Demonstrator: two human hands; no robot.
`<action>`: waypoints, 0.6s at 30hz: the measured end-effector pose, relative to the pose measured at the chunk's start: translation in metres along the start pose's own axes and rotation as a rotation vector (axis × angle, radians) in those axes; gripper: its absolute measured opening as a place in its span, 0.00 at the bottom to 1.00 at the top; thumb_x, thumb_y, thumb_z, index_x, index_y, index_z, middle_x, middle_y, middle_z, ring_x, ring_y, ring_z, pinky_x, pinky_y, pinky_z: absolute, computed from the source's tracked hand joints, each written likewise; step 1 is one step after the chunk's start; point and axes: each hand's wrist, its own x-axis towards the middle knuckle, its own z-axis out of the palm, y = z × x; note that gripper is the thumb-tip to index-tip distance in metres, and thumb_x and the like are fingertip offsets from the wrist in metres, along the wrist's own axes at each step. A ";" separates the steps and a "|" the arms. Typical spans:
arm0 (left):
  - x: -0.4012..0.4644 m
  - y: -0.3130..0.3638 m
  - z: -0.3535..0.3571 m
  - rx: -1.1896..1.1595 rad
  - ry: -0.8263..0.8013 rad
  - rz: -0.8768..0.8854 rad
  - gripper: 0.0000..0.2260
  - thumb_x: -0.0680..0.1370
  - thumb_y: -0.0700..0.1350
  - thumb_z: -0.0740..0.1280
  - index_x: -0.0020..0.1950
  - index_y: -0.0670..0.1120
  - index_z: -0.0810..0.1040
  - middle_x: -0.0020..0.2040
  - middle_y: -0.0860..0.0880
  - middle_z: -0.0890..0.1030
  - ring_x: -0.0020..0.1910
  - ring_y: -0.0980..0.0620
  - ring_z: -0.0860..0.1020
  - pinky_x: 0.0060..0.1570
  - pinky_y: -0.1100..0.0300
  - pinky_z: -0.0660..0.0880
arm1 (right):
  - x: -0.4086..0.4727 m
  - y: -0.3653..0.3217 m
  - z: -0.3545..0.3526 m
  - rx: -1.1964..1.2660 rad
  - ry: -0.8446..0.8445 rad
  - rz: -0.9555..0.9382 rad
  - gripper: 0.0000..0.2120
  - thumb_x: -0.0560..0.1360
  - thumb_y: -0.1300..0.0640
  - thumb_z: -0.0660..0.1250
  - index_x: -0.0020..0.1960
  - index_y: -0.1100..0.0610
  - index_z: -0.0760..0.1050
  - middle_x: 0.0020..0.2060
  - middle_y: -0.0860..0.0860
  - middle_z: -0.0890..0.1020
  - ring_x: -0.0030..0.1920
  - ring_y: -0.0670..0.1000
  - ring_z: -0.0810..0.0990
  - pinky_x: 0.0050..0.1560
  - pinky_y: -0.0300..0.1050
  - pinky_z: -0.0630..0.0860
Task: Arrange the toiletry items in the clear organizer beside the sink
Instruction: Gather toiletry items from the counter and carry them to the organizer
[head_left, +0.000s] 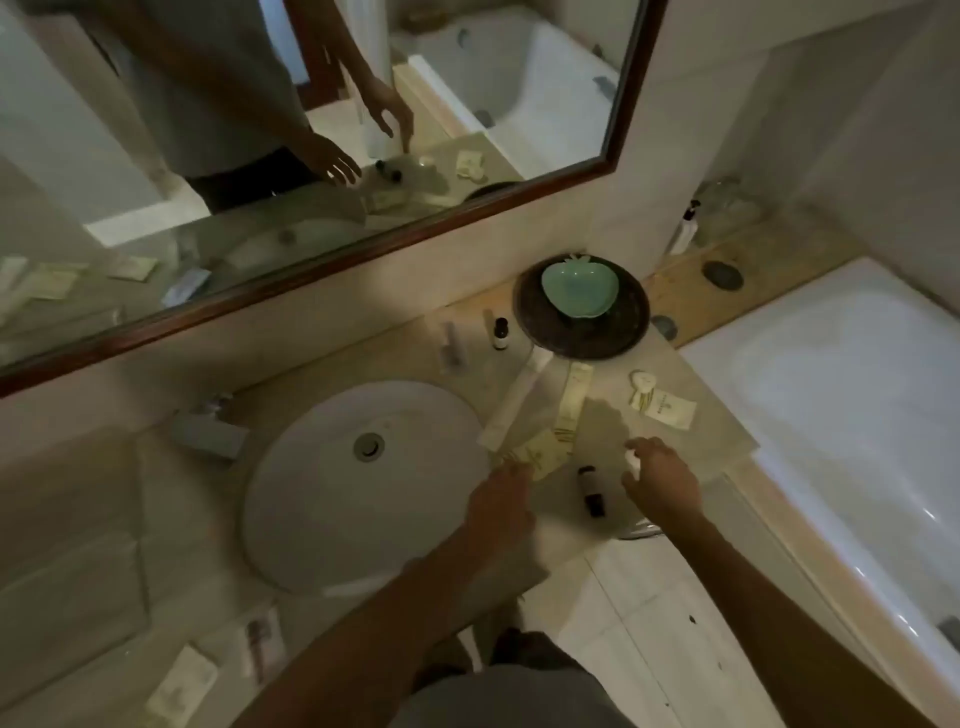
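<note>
L fingers (511, 470) touch pale packet (540, 457); R fingers (641, 447) spread, curled over small white item (632, 460).

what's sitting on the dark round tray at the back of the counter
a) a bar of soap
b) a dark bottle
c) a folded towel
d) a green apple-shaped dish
d: a pale green apple-shaped dish rests on the dark round tray by the wall; the dark bottle lies on the counter nearer the hands instead.
</note>
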 end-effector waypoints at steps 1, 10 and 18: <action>0.004 0.006 0.002 0.024 -0.018 0.009 0.27 0.77 0.48 0.64 0.73 0.46 0.60 0.72 0.44 0.64 0.68 0.44 0.68 0.61 0.49 0.71 | 0.002 0.010 -0.002 0.019 0.006 0.040 0.21 0.74 0.58 0.68 0.67 0.53 0.73 0.59 0.54 0.77 0.58 0.56 0.77 0.50 0.49 0.75; 0.102 0.065 -0.011 -0.044 0.084 0.098 0.20 0.76 0.43 0.64 0.68 0.46 0.68 0.66 0.47 0.69 0.62 0.47 0.71 0.56 0.51 0.74 | 0.046 0.057 0.022 0.059 -0.125 0.056 0.24 0.76 0.53 0.67 0.71 0.50 0.68 0.68 0.51 0.70 0.62 0.55 0.76 0.55 0.55 0.80; 0.244 0.139 -0.021 0.223 0.060 0.463 0.22 0.75 0.46 0.64 0.70 0.48 0.70 0.72 0.44 0.68 0.70 0.43 0.67 0.64 0.43 0.70 | 0.059 0.073 0.046 0.243 -0.094 0.212 0.19 0.78 0.45 0.61 0.64 0.53 0.74 0.61 0.53 0.77 0.57 0.59 0.79 0.54 0.53 0.78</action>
